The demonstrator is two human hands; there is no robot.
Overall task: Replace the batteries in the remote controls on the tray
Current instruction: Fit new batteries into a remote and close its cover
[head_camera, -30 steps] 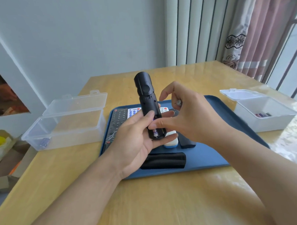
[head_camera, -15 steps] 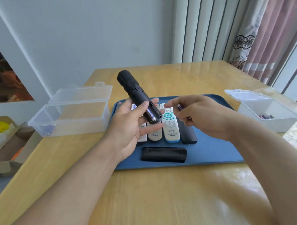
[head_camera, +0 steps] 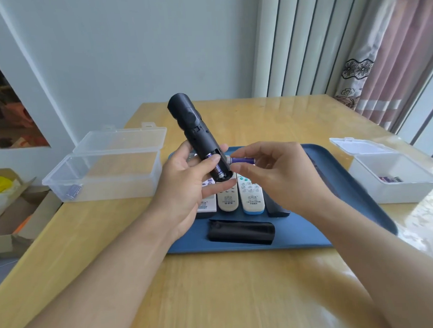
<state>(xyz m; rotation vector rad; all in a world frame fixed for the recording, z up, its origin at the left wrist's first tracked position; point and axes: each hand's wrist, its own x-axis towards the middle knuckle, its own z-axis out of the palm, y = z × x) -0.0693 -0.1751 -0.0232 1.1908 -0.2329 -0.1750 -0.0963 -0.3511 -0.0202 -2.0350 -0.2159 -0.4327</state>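
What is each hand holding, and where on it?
Left hand grips the black remote by its lower end. Right hand pinches a purple battery around its middle.

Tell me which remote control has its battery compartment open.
The black remote gripped in the left hand; a battery shows inside. The others lie on the tray.

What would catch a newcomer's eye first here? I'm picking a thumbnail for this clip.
The black remote, held up at centre in the left hand with its battery bay open and a purple battery inside. Right beside it, the right hand pinches a second purple battery at the bay's mouth. Below them, the blue tray carries a row of pale remotes and the loose black cover.
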